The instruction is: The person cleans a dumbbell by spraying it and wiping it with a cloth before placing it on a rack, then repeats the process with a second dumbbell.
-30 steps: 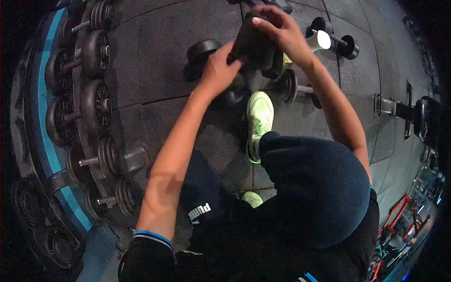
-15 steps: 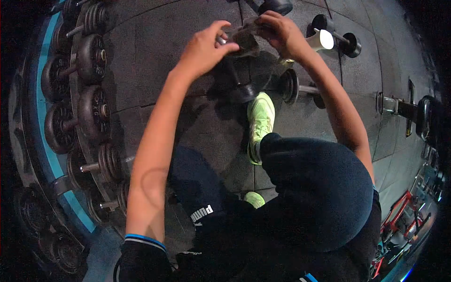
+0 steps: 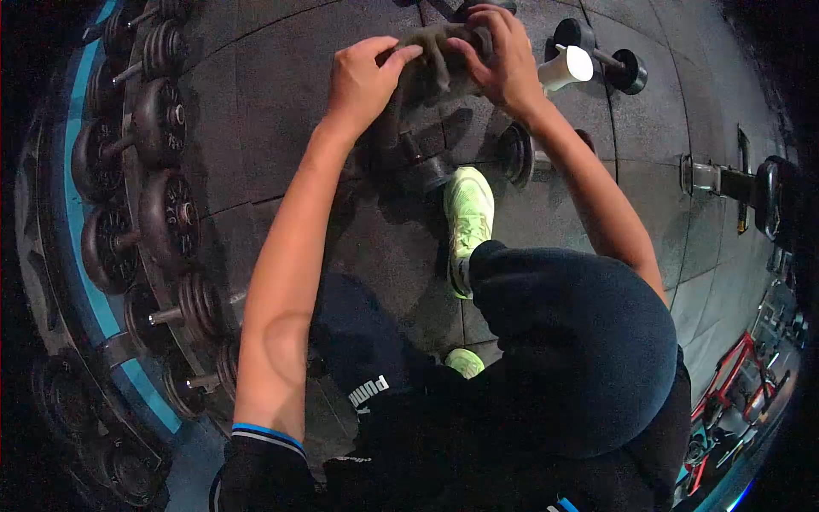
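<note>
A limp dark grey cloth point(image 3: 433, 64) is stretched between my two hands above the floor, its folds blurred in the dim light. My left hand point(image 3: 365, 81) pinches its left side between thumb and fingers. The right side is gripped by my right hand point(image 3: 505, 68), whose fingers curl over it, partly hiding it. Below the cloth, a dumbbell point(image 3: 432, 171) lies on the floor just ahead of my yellow-green shoe point(image 3: 469, 209). To the right of my right hand is a white bottle point(image 3: 566, 68), apart from it.
A second dumbbell point(image 3: 519, 155) is partly behind my right forearm, and a third dumbbell point(image 3: 630, 72) lies farther right. Along the left runs a rack with several dumbbells point(image 3: 160, 124). A metal bench support point(image 3: 706, 177) stands at the right on the dark floor tiles point(image 3: 341, 230).
The cloth has turned and hangs in looser folds between my hands. Both hands have shifted slightly left in the view, and my right hand has come up a little.
</note>
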Available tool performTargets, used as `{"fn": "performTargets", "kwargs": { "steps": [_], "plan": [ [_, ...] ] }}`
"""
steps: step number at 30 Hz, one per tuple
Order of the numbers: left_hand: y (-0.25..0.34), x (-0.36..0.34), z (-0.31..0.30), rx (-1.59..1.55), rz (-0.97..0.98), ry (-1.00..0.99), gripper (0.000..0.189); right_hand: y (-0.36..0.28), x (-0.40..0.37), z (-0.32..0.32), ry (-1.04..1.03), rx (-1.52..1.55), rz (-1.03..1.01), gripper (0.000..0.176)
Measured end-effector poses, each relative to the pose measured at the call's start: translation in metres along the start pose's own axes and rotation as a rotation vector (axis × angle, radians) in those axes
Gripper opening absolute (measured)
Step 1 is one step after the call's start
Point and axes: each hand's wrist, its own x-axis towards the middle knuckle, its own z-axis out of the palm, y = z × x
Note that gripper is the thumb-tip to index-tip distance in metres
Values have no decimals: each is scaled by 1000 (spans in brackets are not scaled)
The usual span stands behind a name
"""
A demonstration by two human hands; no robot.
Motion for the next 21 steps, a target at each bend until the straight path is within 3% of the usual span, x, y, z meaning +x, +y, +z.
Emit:
{"fn": "performTargets", "kwargs": {
  "steps": [3,5,11,12,15,16,19,21],
  "plan": [
    [17,10,-9,-34,100,57,32,-30,-7,-1,-60,52,-15,45],
    [31,16,-20,-23,180,65,32,-37,-11,5,-70,147,43,39],
    [48,24,-70,324,313,-47,27,-26,-6,-11,-215,377,248,25],
    [55,23,-83,425,237,-67,25,-22,-2,-14,-138,427,193,23],
    [34,26,-101,384,461,7,23,-25,21,-47,-352,320,302,23],
    [34,26,-97,281,517,60,21,-27,25,-50,-318,347,284,33],
    [36,19,-96,129,118,-22,21,-40,48,-57,-211,591,469,26],
    [43,15,-93,74,80,14,21,-48,60,-54,-169,539,449,33]
  ]
}}
